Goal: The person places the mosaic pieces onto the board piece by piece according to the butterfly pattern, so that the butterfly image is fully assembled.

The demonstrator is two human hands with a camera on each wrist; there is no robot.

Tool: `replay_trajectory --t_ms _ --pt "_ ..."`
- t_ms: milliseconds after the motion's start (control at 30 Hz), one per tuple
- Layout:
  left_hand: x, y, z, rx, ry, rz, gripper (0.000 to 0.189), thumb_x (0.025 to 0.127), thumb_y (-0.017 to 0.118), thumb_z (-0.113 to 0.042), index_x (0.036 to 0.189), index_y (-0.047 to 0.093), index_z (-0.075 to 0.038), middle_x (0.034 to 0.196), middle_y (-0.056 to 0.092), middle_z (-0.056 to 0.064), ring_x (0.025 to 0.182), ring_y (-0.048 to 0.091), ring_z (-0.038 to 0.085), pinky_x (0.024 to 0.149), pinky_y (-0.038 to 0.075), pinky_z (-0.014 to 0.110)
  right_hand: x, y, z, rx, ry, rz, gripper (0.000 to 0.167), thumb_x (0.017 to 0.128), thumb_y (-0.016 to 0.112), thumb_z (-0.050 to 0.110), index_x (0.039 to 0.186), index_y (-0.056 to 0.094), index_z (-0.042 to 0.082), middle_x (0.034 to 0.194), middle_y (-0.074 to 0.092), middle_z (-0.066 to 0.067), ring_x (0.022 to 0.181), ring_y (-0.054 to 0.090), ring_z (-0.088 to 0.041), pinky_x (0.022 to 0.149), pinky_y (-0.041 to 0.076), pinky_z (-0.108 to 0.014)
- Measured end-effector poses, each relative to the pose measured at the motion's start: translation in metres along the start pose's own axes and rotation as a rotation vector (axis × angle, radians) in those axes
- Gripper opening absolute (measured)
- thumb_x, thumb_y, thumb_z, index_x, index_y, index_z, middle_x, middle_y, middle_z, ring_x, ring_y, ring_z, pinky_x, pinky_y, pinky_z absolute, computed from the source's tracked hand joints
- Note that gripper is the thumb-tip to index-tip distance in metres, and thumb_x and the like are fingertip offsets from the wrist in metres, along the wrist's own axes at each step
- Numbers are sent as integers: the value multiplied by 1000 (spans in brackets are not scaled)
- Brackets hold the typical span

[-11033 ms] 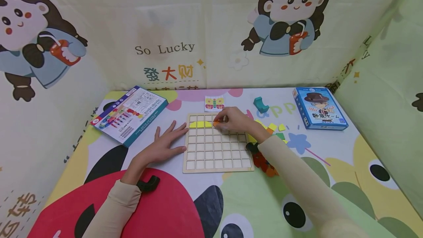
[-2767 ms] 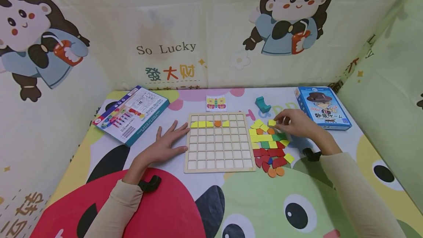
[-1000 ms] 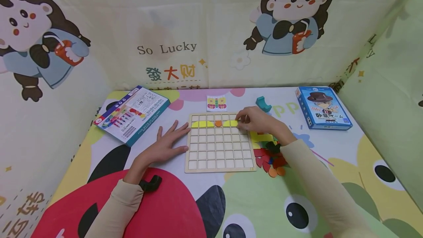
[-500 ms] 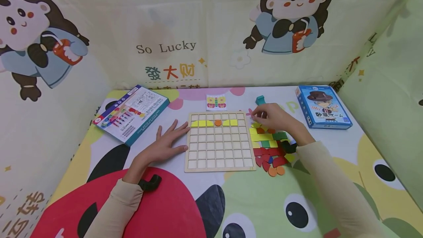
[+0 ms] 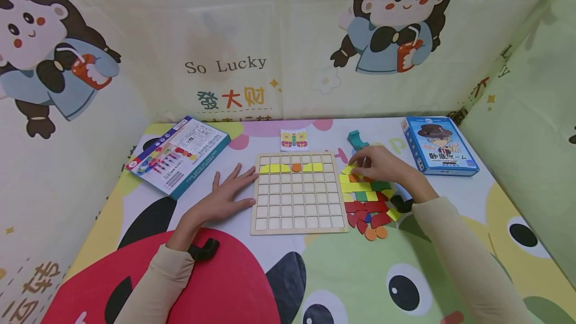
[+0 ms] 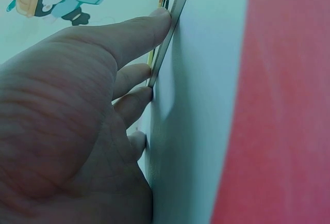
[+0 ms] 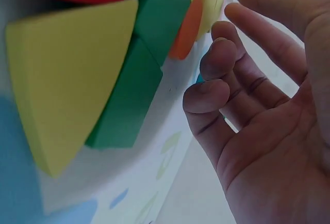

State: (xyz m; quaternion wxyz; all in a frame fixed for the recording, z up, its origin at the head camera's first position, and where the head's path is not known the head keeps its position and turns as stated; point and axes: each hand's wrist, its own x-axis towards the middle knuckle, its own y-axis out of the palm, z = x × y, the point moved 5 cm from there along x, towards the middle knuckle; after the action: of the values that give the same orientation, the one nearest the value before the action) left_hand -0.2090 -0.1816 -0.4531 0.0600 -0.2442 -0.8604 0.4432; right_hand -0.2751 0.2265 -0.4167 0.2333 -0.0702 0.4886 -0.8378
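The left hand (image 5: 220,196) lies flat with its fingers spread; in the left wrist view its thumb tip touches the board's edge. The right hand (image 5: 382,164) is bent at the fingers, its tips at the yellow pieces at the far end of the loose pieces (image 5: 355,188). Whether it pinches one cannot be told. The hands are well apart, with the board between them.

Key relation: the loose pieces lie just beside the board's right edge, on the right hand's side. The group is longest along that edge, running far to near. The right hand is the nearer.

The gridded board (image 5: 299,231) carries one part-filled row, second from its far edge. From left: three yellow pieces (image 5: 275,168), an orange disc (image 5: 296,168), two more yellow pieces.

Beyond the board, a butterfly card (image 5: 294,140) and a teal curved object (image 5: 357,140) lie on the bench (image 5: 342,274). A white-and-teal box (image 5: 180,156) occupies the left, a blue box (image 5: 441,150) the right.
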Motion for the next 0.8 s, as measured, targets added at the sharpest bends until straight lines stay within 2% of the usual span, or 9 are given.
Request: replay_trajectory --t_ms 200,567,800 --pt "0 0 -1 -7 0 -1 82 96 74 -43 167 36 -26 179 23 3 169 -1 39 123 -18 77 3 4 3 -22 -12 2 28 92 82 16 119 79 11 99 73 -5 86 62 -17 70 57 -24" --pt "1 1 -2 -13 10 4 80 97 74 -40 167 36 -25 179 24 3 169 -1 38 123 -18 77 4 5 4 -41 3 23 24 93 81 15 117 81 13 106 73 -7 90 61 -18 71 58 -26" --pt "0 -1 -3 -17 3 5 81 97 74 -40 167 36 -24 179 23 4 169 -1 39 123 -17 78 8 6 7 -69 11 23 26 94 81 18 119 80 11 97 70 -4 87 59 -18 69 56 -26"
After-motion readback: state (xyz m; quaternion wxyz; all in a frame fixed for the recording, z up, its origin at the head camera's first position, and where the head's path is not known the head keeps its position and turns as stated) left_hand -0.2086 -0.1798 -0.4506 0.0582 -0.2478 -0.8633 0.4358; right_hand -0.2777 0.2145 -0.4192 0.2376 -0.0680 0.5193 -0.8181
